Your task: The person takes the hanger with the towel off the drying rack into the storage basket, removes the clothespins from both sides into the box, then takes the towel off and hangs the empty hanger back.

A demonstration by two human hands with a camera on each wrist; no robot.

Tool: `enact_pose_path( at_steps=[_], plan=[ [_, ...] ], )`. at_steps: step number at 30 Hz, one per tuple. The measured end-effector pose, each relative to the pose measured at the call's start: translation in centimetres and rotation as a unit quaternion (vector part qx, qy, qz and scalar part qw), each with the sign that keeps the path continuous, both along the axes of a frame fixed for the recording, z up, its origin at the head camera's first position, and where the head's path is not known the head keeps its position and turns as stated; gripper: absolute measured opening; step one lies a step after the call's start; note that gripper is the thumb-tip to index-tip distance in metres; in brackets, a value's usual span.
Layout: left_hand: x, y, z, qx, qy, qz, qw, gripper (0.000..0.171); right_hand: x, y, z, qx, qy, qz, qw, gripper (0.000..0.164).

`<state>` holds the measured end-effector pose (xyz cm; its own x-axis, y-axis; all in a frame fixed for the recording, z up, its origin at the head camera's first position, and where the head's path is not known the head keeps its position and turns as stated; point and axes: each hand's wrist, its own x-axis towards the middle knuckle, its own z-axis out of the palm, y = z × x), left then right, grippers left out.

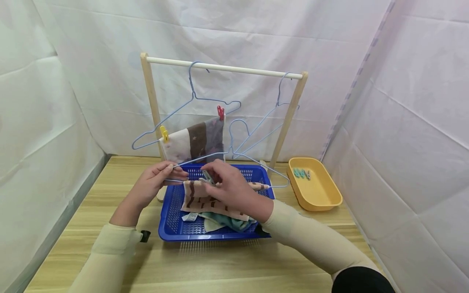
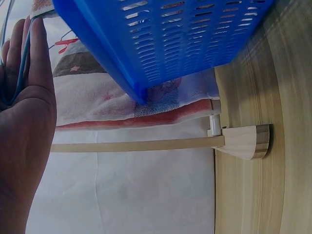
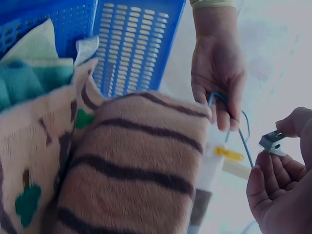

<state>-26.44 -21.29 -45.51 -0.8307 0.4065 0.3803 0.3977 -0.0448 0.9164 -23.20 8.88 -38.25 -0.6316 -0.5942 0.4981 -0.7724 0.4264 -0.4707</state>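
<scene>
My left hand [image 1: 155, 179] grips the left corner of a light-blue wire hanger [image 1: 231, 149]. A pink towel with brown stripes [image 1: 194, 199] is draped over the hanger's lower bar, above a blue basket [image 1: 216, 237]. In the right wrist view, green leaf shapes show on this towel. Between thumb and fingers, my right hand [image 1: 234, 185] pinches a grey-green clothespin [image 3: 271, 142]. It is close to the towel's upper left edge in the head view. Teal and cream cloths [image 1: 231, 221] lie in the basket under the towel.
Behind the basket stands a wooden rack [image 1: 234, 69]. From it hangs a hanger with a striped towel [image 1: 198, 138], held by a yellow clothespin [image 1: 164, 134] and a red clothespin [image 1: 220, 112]. Another hanger [image 1: 279, 91] is at right. A yellow tub [image 1: 318, 195] holds several clothespins [image 1: 301, 173].
</scene>
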Motion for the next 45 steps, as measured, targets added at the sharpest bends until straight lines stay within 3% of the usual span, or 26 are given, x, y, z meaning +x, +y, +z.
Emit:
enact_pose_path(
  at_steps=[6, 12, 19, 26, 33, 39, 45],
  plan=[
    [0.0, 0.0, 0.1, -0.001, 0.002, 0.002, 1.0000, 0.038, 0.0, 2.9, 1.2, -0.052, 0.054, -0.011, 0.997, 0.035],
    [0.0, -0.1, 0.1, -0.006, 0.001, 0.006, 1.0000, 0.039, 0.3, 5.9, 3.1, -0.097, 0.066, -0.033, 0.993, 0.037],
    [0.0, -0.2, 0.1, -0.007, 0.001, 0.004, 1.0000, 0.038, 0.1, 9.2, 4.4, -0.123, 0.089, -0.082, 0.985, 0.031],
    [0.0, -0.1, 0.1, -0.007, -0.006, 0.010, 0.9999, 0.039, -1.2, 12.8, 4.2, -0.144, 0.085, -0.160, 0.973, 0.027],
    [0.1, 0.0, 0.3, -0.019, -0.002, 0.017, 0.9997, 0.040, -3.2, 16.5, 3.2, -0.144, 0.050, -0.233, 0.960, 0.029],
    [0.1, -0.1, 0.4, -0.019, -0.003, 0.017, 0.9997, 0.040, -5.3, 19.4, 2.0, -0.122, -0.011, -0.278, 0.953, 0.039],
    [0.1, 0.0, 0.4, -0.020, -0.011, 0.025, 0.9994, 0.040, -7.2, 22.2, 0.9, -0.109, -0.076, -0.322, 0.937, 0.046]
  ],
)
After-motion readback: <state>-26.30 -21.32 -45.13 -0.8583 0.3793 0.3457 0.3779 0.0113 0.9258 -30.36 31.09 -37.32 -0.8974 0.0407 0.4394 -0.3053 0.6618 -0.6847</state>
